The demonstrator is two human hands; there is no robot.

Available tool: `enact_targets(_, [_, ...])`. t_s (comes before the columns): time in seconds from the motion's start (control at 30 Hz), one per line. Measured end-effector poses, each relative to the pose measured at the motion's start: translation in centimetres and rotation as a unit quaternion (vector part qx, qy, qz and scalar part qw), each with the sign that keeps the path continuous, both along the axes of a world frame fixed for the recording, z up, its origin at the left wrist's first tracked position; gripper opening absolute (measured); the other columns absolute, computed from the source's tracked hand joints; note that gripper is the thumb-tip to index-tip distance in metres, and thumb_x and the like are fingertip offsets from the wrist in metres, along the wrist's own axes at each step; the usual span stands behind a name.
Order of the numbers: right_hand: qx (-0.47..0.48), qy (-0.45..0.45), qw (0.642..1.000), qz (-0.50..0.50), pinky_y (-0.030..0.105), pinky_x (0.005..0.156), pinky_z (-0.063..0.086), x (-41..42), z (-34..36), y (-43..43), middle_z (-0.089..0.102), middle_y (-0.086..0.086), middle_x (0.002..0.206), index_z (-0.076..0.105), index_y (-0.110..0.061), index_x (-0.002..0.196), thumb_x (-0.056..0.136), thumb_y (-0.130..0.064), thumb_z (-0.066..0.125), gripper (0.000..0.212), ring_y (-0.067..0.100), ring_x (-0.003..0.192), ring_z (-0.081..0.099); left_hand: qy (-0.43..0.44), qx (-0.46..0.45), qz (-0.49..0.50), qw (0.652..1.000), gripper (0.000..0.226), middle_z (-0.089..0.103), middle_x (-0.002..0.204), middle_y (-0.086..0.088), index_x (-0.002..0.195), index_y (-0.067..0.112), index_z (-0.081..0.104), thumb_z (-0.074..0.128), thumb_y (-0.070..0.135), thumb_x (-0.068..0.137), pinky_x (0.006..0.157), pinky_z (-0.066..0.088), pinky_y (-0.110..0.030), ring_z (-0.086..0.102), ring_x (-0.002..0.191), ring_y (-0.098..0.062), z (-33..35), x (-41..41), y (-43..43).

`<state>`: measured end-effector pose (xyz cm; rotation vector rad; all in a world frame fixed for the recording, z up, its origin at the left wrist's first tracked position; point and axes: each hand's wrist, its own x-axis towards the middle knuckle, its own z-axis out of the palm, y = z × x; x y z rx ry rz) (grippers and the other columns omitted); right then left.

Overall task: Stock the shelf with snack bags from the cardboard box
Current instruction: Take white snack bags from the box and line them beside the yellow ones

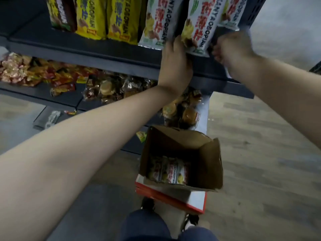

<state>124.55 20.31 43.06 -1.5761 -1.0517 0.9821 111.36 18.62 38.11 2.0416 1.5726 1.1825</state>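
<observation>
Both my hands are up at the front edge of the dark shelf [97,54], on a white snack bag [199,26] with red characters that stands upright there. My left hand [175,63] grips the bag's lower left corner. My right hand [232,51] holds its lower right corner with curled fingers. More white bags [156,23] and yellow bags [92,18] stand in a row to the left. Below, an open cardboard box [182,153] rests on a red and white box [173,197]. A few white snack bags [170,171] lie at its bottom.
The lower shelf [66,100] holds piles of small wrapped snacks [107,89] and red and gold packets [34,72]. Wood-look floor [260,153] spreads to the right. My knees [156,226] and a shoe [191,221] show at the bottom.
</observation>
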Motion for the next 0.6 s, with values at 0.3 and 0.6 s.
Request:
enact_targets(0.3, [-0.041, -0.124, 0.976, 0.176, 0.020, 0.055, 0.046, 0.0, -8.8, -11.2, 0.059, -0.004, 0.064, 0.059, -0.024, 0.076, 0.095, 0.000, 0.041, 0.035, 0.004, 0.052, 0.054, -0.030, -0.026, -0.046, 0.998, 0.041, 0.057, 0.095, -0.020, 0.104, -0.006, 0.053, 0.031, 0.017, 0.077, 0.070, 0.046, -0.039, 0.056, 0.087, -0.034, -8.9, 0.0, -9.8])
enact_targets(0.6, [-0.294, -0.308, 0.820, 0.383, 0.031, 0.077, 0.043, 0.4, -26.1, -13.0, 0.067, 0.015, 0.103, 0.064, 0.002, 0.101, 0.095, -0.010, 0.046, 0.022, 0.028, 0.099, 0.062, 0.293, -0.494, -0.093, 0.813, 0.035, 0.048, 0.128, -0.014, 0.127, 0.009, 0.045, 0.040, 0.020, 0.094, 0.102, 0.037, -0.047, 0.041, 0.123, -0.035, -23.6, -0.8, -11.6])
